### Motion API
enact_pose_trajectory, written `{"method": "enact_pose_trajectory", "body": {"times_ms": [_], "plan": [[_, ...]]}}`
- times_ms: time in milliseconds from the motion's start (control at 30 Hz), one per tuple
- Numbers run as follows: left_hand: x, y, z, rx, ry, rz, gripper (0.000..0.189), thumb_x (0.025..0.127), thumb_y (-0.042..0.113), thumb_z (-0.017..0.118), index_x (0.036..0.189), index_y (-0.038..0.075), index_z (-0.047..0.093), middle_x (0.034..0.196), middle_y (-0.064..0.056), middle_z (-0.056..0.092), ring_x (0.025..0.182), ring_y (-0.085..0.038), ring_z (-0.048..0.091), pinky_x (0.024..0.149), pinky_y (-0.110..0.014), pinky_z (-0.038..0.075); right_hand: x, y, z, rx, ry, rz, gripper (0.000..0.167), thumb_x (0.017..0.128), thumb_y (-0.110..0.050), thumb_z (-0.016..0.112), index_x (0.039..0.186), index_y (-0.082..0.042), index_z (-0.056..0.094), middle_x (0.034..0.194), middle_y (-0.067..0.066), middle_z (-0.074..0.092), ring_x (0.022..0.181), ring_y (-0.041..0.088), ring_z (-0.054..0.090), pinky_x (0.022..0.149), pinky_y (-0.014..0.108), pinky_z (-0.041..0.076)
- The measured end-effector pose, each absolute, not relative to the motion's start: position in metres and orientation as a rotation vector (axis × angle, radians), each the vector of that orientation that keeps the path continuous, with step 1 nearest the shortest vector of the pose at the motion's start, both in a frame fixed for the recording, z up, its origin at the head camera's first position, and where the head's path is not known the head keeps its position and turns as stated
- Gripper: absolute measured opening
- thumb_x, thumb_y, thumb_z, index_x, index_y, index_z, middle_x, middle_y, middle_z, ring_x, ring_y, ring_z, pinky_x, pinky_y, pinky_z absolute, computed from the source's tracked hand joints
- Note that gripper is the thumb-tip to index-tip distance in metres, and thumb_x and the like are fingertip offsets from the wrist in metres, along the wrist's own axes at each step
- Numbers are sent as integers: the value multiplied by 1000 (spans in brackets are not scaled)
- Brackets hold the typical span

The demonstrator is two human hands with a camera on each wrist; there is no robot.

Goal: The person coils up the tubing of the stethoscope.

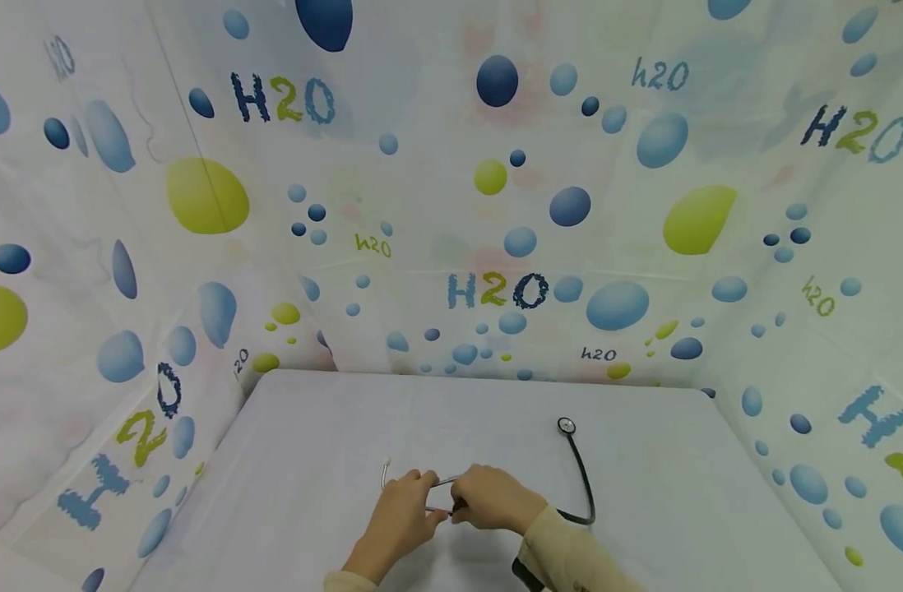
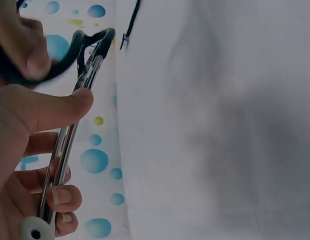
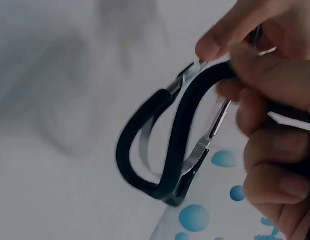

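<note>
A stethoscope with black tubing (image 1: 586, 481) and metal ear tubes (image 2: 64, 145) is between my two hands. With thumb and fingers, my left hand (image 1: 405, 510) grips the ear tubes, which lie close together; a pale eartip (image 2: 36, 230) shows at their lower end in the left wrist view. My right hand (image 1: 492, 497) holds the black tubing in curled fingers. Seen from the right wrist, the forked part of the tubing (image 3: 126, 145) bends in a loop beside the metal tubes. The round chestpiece (image 1: 566, 426) lies on the table, to the right of and beyond my hands.
A white-covered table (image 1: 311, 427) lies under the hands. Its back edge meets a white backdrop (image 1: 422, 197) printed with blue and green drops and H2O lettering, which also rises on the left and right sides.
</note>
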State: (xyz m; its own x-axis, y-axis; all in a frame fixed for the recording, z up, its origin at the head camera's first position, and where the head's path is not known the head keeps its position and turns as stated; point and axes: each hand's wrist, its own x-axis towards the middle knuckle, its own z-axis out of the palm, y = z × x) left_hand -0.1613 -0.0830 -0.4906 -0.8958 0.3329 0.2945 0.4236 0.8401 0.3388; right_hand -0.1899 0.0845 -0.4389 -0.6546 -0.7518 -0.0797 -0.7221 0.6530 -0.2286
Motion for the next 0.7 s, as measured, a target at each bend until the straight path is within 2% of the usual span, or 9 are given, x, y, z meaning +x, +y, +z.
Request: {"method": "enact_pose_trajectory", "body": {"times_ms": [133, 233, 367, 500, 600, 700], "plan": [[-161, -79, -486, -651, -2783, -671, 35, 72, 26, 81, 97, 8, 65, 88, -4, 66, 73, -16, 61, 66, -31, 49, -201, 83, -435, -1205, 2574, -433, 6, 87, -15, 67, 86, -9, 71, 76, -8, 65, 64, -1, 55, 61, 15, 46], [-161, -77, -485, -665, -2773, -725, 33, 72, 26, 81, 95, 8, 64, 85, -3, 65, 70, -14, 59, 63, -26, 48, -202, 82, -432, -1098, 2482, -486, 6, 91, -9, 61, 89, -10, 67, 77, -8, 63, 64, 0, 54, 63, 16, 46], [-160, -77, -485, -666, -2752, -753, 32, 72, 24, 81, 93, 7, 64, 85, -5, 65, 69, -15, 59, 62, -24, 48, -202, 83, -434, -1000, 2453, -700, 7, 86, -2, 66, 86, -7, 61, 72, -5, 62, 53, 1, 52, 57, 16, 46], [-159, -78, -484, -661, -2742, -749, 29, 72, 21, 81, 90, 8, 63, 84, -5, 65, 69, -14, 59, 60, -24, 47, -206, 85, -438, -1017, 2408, -924, 8, 80, 0, 72, 84, -2, 66, 73, 0, 67, 55, 0, 56, 58, 15, 48], [-160, -79, -484, -669, -2737, -736, 27, 72, 22, 81, 88, 9, 63, 81, -4, 64, 67, -13, 58, 59, -23, 47, -209, 86, -438, -1063, 2349, -942, 6, 83, 1, 68, 88, -2, 71, 79, 0, 69, 62, -1, 59, 61, 15, 48], [-160, -79, -483, -679, -2726, -719, 29, 72, 23, 81, 90, 8, 63, 80, -3, 64, 67, -14, 59, 59, -24, 47, -212, 89, -441, -1000, 2275, -1028, 9, 87, 3, 62, 94, 1, 67, 83, 5, 70, 63, 4, 63, 61, 18, 51]]}}
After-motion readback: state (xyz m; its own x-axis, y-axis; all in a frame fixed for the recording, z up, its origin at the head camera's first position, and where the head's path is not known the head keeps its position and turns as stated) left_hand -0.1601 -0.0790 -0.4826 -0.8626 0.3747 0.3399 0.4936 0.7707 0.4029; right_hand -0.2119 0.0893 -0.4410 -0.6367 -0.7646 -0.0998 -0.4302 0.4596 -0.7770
